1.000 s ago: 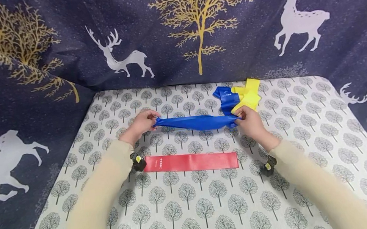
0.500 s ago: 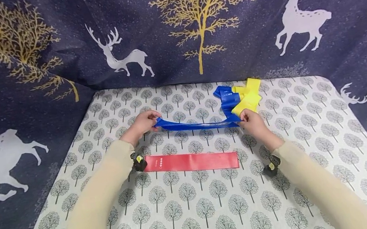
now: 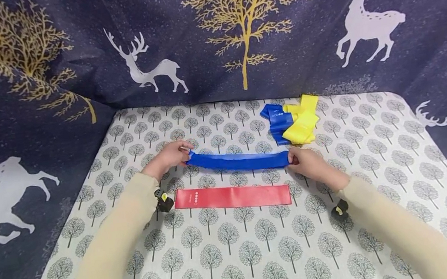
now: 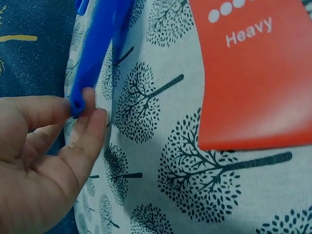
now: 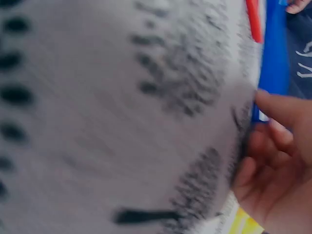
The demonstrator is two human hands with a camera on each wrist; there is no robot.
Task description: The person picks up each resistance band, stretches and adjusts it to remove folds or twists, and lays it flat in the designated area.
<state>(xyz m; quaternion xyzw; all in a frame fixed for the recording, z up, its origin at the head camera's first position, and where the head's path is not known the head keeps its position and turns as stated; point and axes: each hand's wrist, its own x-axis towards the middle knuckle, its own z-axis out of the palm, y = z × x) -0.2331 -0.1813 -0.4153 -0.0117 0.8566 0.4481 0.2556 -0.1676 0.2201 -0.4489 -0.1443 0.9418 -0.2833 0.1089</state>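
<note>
A blue resistance band point(image 3: 239, 162) stretches lengthwise between both hands, above the table. At its left end my left hand point(image 3: 170, 157) pinches it between thumb and fingers; the left wrist view shows the looped end of the blue band point(image 4: 87, 73) at the fingertips. The other end is pinched by my right hand point(image 3: 309, 162), whose thumb and curled fingers point(image 5: 263, 141) show in the right wrist view. Nearer me, a red resistance band point(image 3: 235, 197) lies flat on the cloth, and its "Heavy" print is readable in the left wrist view.
Behind the right hand lie a crumpled blue band point(image 3: 279, 125) and a crumpled yellow band point(image 3: 303, 125), touching each other. A tree-patterned cloth point(image 3: 229, 250) covers the table. A dark curtain point(image 3: 194, 36) with deer and trees hangs along the back and sides.
The blue band has come slightly nearer to me at its right end, away from the crumpled bands, and now hangs flatter. The right hand moved toward me; the left dipped slightly.
</note>
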